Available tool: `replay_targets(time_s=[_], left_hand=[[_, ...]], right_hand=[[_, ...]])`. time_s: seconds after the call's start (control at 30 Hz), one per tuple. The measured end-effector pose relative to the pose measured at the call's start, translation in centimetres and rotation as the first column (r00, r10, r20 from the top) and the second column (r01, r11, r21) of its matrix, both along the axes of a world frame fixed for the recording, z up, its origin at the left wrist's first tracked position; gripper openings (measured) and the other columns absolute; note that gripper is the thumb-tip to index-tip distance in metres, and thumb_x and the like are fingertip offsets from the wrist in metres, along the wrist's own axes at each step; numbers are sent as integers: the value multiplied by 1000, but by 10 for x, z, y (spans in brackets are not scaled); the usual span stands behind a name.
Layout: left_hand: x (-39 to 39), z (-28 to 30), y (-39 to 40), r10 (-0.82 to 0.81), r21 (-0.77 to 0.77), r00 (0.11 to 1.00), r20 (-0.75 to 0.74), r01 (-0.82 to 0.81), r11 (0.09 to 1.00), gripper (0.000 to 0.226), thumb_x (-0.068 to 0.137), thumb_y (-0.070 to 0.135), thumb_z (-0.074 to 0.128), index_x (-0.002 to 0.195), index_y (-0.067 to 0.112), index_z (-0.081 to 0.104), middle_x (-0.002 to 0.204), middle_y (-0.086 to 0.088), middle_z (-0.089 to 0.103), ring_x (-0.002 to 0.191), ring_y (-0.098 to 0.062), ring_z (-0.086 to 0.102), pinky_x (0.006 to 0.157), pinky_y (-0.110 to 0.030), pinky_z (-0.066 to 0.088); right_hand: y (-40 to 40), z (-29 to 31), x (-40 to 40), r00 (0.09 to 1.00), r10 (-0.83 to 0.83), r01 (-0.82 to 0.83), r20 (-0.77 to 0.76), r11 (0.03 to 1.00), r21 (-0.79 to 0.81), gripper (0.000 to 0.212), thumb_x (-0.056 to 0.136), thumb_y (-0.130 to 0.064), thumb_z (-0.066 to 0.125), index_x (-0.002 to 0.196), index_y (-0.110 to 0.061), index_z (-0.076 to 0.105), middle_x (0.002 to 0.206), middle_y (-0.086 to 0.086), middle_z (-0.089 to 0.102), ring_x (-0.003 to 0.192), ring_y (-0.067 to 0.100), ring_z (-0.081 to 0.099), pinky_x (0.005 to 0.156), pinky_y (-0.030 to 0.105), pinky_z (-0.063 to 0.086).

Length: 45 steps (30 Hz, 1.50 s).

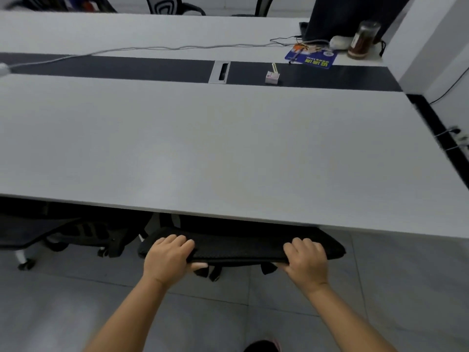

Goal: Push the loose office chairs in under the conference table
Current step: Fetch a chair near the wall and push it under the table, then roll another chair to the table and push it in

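Note:
A black mesh office chair (241, 246) stands right in front of me, its backrest top close to the near edge of the white conference table (228, 148). Its seat is hidden under the tabletop. My left hand (168, 257) grips the left part of the backrest top, fingers over it and thumb beneath. My right hand (307, 260) grips the right part the same way. To the left, a second black chair (83, 232) sits partly under the table, with its casters showing.
On the table's far side lie a grey cable (152, 48), a small box (272, 77), a blue card (311, 59) and a dark jar (363, 39). Two chair backs (165, 5) show beyond the table. A white wall (436, 47) rises on the right. Grey floor tiles (76, 301) lie below.

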<state>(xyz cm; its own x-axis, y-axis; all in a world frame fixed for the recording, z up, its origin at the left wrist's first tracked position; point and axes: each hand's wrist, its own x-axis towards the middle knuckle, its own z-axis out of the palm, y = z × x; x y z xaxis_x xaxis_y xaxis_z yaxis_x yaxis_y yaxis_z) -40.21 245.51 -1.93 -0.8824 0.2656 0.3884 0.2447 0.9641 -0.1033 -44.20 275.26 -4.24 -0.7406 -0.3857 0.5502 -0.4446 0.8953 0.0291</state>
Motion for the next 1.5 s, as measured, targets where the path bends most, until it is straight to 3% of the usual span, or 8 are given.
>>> replay_targets(time_s=[0.27, 0.43, 0.7, 0.87, 0.97, 1.1, 1.3, 1.5], left_hand=[[22, 20, 51, 9, 294, 984, 176, -61, 954, 54, 89, 53, 29, 76, 18, 68, 72, 4, 68, 72, -9, 54, 68, -22, 34], [45, 16, 129, -209, 687, 957, 203, 13, 727, 21, 80, 38, 46, 92, 24, 56, 88, 8, 65, 91, -4, 48, 83, -15, 34], [92, -25, 243, -528, 753, 545, 652, -385, 533, 31, 48, 79, 52, 77, 71, 48, 86, 50, 51, 81, 19, 53, 67, -2, 40], [97, -40, 315, -486, 609, 367, 793, -479, 632, 21, 72, 16, 72, 72, 34, 61, 95, -7, 69, 68, -3, 60, 57, -1, 39], [78, -51, 380, -480, 601, 365, 798, -408, 688, 33, 77, -3, 63, 76, 30, 61, 97, -20, 67, 71, -2, 63, 56, 0, 40], [48, -38, 489, -573, 659, 339, 746, -256, 707, 26, 81, -7, 55, 107, -7, 59, 104, -20, 60, 84, -12, 57, 58, 5, 38], [14, -5, 618, -685, 757, 328, 651, -217, 616, 20, 84, -4, 53, 99, 7, 57, 94, -8, 58, 78, -4, 52, 59, 3, 39], [-39, -18, 705, -644, 731, 348, 682, -360, 580, 23, 81, -10, 54, 89, 11, 56, 84, -4, 61, 59, 16, 58, 54, 3, 39]], right_hand=[[4, 15, 24, 956, 9, 72, 292, 961, -265, 63, 78, -66, 35, 78, -11, 65, 80, 6, 65, 77, 19, 52, 74, 30, 43], [24, 18, 98, 878, -89, 399, 471, 681, -614, 65, 79, -69, 35, 108, -14, 56, 120, 4, 51, 108, 13, 41, 90, 15, 33], [109, -18, 246, 638, -326, 769, 697, 222, -600, 33, 68, -81, 36, 100, -73, 37, 112, -39, 52, 100, -15, 48, 80, -5, 34], [165, -26, 300, 518, -417, 821, 747, -2, -571, 29, 68, -78, 41, 96, -71, 40, 109, -56, 37, 97, -23, 46, 79, -9, 29], [225, -26, 303, 451, -405, 798, 795, -216, -562, 44, 60, -48, 59, 87, -77, 39, 101, -59, 38, 100, 7, 55, 81, -3, 34], [331, -9, 285, 479, -436, 806, 762, -126, -579, 44, 50, -81, 51, 91, -79, 35, 105, -56, 40, 106, -2, 45, 86, 9, 37], [463, 20, 244, 496, -446, 803, 745, -90, -589, 80, 58, -88, 33, 113, -30, 45, 115, -19, 48, 107, -2, 47, 86, 5, 36], [548, 0, 191, 469, -369, 823, 802, -147, -548, 65, 41, -96, 29, 98, -67, 40, 112, -26, 48, 97, -12, 50, 76, -5, 34]])
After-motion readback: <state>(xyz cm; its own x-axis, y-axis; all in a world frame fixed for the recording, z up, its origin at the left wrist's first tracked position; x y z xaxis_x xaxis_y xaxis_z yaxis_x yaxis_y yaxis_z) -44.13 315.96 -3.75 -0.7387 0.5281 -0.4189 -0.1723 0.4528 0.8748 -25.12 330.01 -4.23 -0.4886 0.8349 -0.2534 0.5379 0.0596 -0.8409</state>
